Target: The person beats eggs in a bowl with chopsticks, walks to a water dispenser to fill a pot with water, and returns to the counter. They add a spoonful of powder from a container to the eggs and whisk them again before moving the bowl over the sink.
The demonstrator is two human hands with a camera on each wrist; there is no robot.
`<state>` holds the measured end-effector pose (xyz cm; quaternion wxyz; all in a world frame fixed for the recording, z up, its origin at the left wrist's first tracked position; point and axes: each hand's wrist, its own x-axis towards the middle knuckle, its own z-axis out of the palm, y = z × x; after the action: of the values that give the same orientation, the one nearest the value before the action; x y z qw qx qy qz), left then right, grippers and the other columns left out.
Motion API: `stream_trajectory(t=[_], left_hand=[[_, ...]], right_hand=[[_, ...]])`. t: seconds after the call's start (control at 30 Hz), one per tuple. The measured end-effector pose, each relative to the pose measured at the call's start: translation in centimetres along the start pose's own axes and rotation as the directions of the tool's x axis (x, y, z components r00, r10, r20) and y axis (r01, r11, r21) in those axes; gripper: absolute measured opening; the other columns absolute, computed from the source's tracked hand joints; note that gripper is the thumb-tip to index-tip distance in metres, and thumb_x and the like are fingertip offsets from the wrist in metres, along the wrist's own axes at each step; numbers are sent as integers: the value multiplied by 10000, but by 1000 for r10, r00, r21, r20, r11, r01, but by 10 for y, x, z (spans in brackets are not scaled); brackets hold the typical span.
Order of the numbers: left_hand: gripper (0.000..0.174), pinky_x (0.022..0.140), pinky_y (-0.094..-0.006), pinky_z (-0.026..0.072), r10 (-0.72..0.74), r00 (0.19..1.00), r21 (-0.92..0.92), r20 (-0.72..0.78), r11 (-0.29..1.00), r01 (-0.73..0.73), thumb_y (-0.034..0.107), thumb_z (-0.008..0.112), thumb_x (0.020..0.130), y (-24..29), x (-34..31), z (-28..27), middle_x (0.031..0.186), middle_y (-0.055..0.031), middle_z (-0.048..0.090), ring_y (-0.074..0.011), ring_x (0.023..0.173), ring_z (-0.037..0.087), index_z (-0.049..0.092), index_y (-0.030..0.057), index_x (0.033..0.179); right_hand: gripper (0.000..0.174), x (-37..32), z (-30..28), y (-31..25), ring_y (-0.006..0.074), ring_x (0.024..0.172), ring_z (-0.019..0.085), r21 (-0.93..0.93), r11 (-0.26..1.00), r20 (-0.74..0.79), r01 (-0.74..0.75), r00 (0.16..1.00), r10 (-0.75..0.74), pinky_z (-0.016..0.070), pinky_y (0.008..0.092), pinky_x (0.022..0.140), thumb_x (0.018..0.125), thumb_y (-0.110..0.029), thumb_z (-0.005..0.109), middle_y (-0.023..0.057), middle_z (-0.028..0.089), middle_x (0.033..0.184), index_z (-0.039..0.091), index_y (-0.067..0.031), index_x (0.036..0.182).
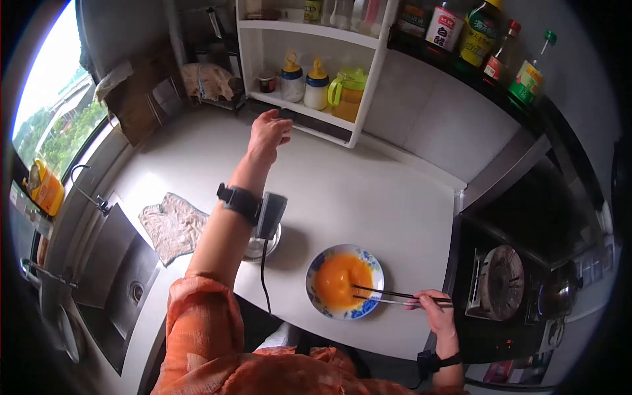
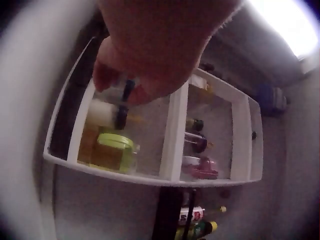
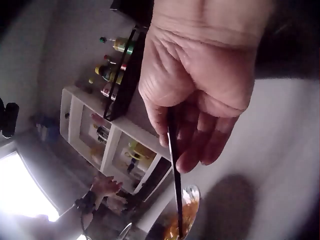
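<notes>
In the head view my left hand is stretched forward over the counter, its fingers loosely bent with nothing held. It is just in front of the lower shelf, nearest two seasoning jars with blue collars and yellow tops. In the left wrist view the fingers overlap one of those jars. A pitcher with a lime-green lid stands beside them. My right hand grips a pair of dark chopsticks. Their tips dip into orange beaten egg in a blue-and-white bowl.
A metal bowl is partly hidden under my left forearm. Left of it lie a crumpled cloth and the sink. A gas stove is at the right. Sauce bottles line a dark rack above. The white shelf unit stands at the back.
</notes>
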<state>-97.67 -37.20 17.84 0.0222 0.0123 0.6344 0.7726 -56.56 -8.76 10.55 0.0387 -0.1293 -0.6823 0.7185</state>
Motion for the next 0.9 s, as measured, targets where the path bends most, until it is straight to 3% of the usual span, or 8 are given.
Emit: stream_trajectory(t=[0.17,0.3,0.43,0.5,0.53,0.73,0.83,0.9], left_hand=[[667,697,-296,472,71,996,158,-49,985,-62,91,703,653,-18,84,7,916,-109,605,-194,818,579,394,-47,1227],[612,901,-321,391,410,912,605,-22,731,-314,96,681,669,-48,167,4,1157,-136,552,-245,1068,515,451,-27,1222],[764,879,-370,425,377,921,623,96,699,-351,316,788,574,-56,223,-6,1120,-215,547,-316,1056,527,458,-64,1148],[739,822,-372,448,285,941,525,184,781,-339,381,783,569,-61,253,-14,1052,-185,582,-293,982,560,499,-38,1107],[780,800,-353,453,392,903,664,175,630,-402,429,780,558,-64,267,-14,1039,-175,594,-272,946,575,509,-42,1118],[609,848,-316,395,454,867,537,207,688,-488,274,748,653,-59,268,-5,1078,-91,582,-206,971,533,521,-5,1144],[643,878,-316,389,562,782,692,270,451,-563,311,757,645,-72,305,-20,1103,-107,573,-221,1016,526,516,7,1158],[677,883,-317,386,496,855,605,149,638,-476,340,769,632,-81,310,-18,1117,-122,567,-226,1017,526,513,5,1162]], right_hand=[[168,-1,-5,1,265,760,635,55,998,-171,0,985,10,543,392,703,864,-32,492,168,600,830,574,103,924],[173,0,-15,11,270,763,635,48,998,-249,-50,967,60,542,400,701,871,-48,502,169,612,814,578,102,910],[171,-7,-2,-5,263,724,635,85,996,-422,-19,905,53,530,401,712,867,-54,505,162,622,796,597,90,869],[180,-8,5,-19,259,723,636,-143,986,-215,-88,975,56,535,407,710,872,-66,500,172,611,794,596,85,869],[180,-8,5,-25,259,723,636,-130,983,-245,-129,965,94,535,407,710,872,-66,500,172,611,794,596,85,869],[237,-6,10,-65,242,668,640,-228,973,-298,21,950,-90,562,387,615,884,-111,464,175,608,733,595,82,840],[236,-10,5,-64,254,622,637,-256,962,-326,93,929,-177,565,386,580,904,-122,433,172,607,725,572,60,845],[239,-19,-3,-48,257,598,633,-151,982,-475,116,862,-175,561,383,546,917,-145,414,165,606,706,553,41,860]])
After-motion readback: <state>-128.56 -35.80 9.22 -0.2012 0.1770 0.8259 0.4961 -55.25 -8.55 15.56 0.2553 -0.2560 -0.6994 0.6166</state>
